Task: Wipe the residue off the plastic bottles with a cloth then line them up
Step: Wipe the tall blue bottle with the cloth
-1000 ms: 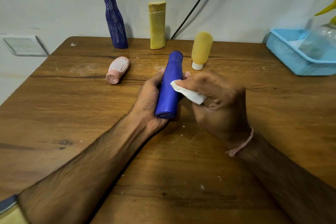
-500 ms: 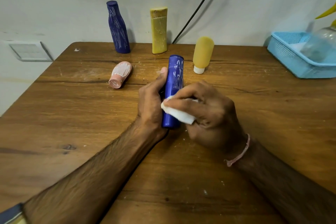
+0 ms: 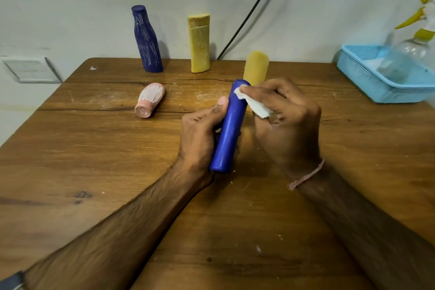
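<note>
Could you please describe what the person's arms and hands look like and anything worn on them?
The left hand and right hand are ungloved, and both forearms are bare and hairy. A thin pinkish thread bracelet circles the right wrist. A dark blue-grey fabric edge, probably a sleeve, shows on the left arm at the frame's bottom corner.

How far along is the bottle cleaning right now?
Early on, it seems. Done: the blue bottle looks clean on the side facing us. In hand: the left hand grips it while the right hand presses a white cloth to its top. Left: the dark blue bottle, the yellow bottle and the pink bottle lying on its side show white streaks, and nothing looks lined up yet.
</note>
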A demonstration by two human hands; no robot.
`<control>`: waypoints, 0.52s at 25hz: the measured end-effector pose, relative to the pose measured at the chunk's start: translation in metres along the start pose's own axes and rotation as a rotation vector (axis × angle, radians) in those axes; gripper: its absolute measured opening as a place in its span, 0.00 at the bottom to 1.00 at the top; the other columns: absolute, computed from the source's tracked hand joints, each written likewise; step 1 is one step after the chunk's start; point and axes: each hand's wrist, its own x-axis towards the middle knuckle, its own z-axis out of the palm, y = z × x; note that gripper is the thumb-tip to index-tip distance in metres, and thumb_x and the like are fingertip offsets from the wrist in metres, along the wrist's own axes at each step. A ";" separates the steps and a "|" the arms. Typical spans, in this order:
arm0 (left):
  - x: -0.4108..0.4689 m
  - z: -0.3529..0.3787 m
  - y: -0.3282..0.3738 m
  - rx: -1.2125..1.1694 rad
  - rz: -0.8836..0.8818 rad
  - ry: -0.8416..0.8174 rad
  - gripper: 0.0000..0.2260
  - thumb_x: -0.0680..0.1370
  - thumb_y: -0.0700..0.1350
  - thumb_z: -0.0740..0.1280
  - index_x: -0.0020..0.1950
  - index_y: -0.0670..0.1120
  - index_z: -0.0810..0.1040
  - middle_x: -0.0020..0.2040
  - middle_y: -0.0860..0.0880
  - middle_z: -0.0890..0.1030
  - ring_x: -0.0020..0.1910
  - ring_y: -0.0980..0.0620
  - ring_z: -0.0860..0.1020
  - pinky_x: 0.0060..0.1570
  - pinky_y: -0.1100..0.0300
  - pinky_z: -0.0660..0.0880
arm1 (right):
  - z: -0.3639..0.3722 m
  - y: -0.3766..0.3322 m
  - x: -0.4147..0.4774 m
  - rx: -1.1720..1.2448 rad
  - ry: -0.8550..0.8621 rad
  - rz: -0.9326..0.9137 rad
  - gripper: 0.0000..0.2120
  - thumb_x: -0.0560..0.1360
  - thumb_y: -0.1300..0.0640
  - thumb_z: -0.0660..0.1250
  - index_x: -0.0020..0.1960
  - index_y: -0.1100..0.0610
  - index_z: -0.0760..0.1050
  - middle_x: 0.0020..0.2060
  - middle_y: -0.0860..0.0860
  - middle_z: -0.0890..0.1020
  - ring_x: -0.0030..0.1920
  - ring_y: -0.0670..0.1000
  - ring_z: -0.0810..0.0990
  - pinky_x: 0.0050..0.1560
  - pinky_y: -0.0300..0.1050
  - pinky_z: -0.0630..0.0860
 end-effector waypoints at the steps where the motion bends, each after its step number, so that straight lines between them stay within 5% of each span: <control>1: -0.001 0.000 0.001 0.000 0.001 0.005 0.20 0.80 0.51 0.67 0.48 0.31 0.79 0.35 0.35 0.78 0.28 0.43 0.76 0.29 0.57 0.75 | -0.001 0.000 -0.003 -0.018 -0.019 -0.023 0.10 0.74 0.68 0.73 0.55 0.63 0.85 0.46 0.58 0.84 0.47 0.53 0.82 0.50 0.40 0.79; 6: 0.000 -0.003 0.002 -0.095 -0.043 -0.110 0.20 0.82 0.53 0.65 0.56 0.35 0.80 0.47 0.35 0.76 0.39 0.41 0.75 0.40 0.52 0.74 | -0.002 -0.003 -0.002 0.013 -0.087 -0.110 0.10 0.75 0.66 0.74 0.56 0.64 0.85 0.50 0.59 0.85 0.50 0.56 0.84 0.52 0.50 0.81; 13: -0.003 0.001 0.001 -0.077 -0.052 -0.266 0.16 0.77 0.47 0.67 0.58 0.36 0.80 0.48 0.38 0.79 0.41 0.48 0.80 0.36 0.58 0.79 | -0.010 0.008 0.006 -0.101 -0.010 0.029 0.10 0.75 0.65 0.72 0.57 0.62 0.84 0.47 0.58 0.84 0.47 0.52 0.81 0.47 0.40 0.79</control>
